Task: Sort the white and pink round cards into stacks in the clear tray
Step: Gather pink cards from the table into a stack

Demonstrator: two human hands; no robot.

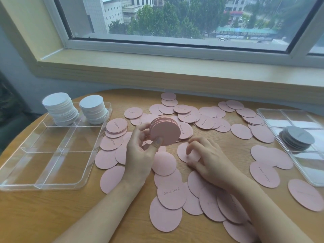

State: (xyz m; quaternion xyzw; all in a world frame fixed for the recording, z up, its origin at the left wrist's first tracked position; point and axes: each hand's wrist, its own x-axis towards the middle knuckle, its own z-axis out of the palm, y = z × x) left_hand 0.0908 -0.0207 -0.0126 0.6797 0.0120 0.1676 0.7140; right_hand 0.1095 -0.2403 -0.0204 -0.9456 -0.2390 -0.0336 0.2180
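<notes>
Left hand [140, 148]: you hold a small stack of pink cards [165, 131] on edge above the worktop [52, 213], thumb on the near face and fingers curled round the back.
Right hand [208, 158]: your fingers are curled, tips down on a single pink card [182, 151] lying flat just in front of the held stack; whether its edge is lifted yet, you cannot tell.
Loose pink cards [171, 195]: scattered and overlapping all over the worktop, between the two trays and close to your forearms.
White cards [60, 109]: already in two stacks in the far compartments of the clear tray [52, 172] on your left; its other compartments hold nothing.
Second tray [313, 172]: on your right, with a grey-looking stack [298, 139] in it.
Handling: these look like thin, light, fairly stiff card discs, so judge them easy to bend at the rim and prone to slide on the smooth wood.
Where to take hold: a flat card gives no lip, so drag it onto a neighbour or press one rim to tip the other up, then pinch by the edge.
Stack grip: squeeze across the faces, not the rims, or the discs are likely to fan out.
</notes>
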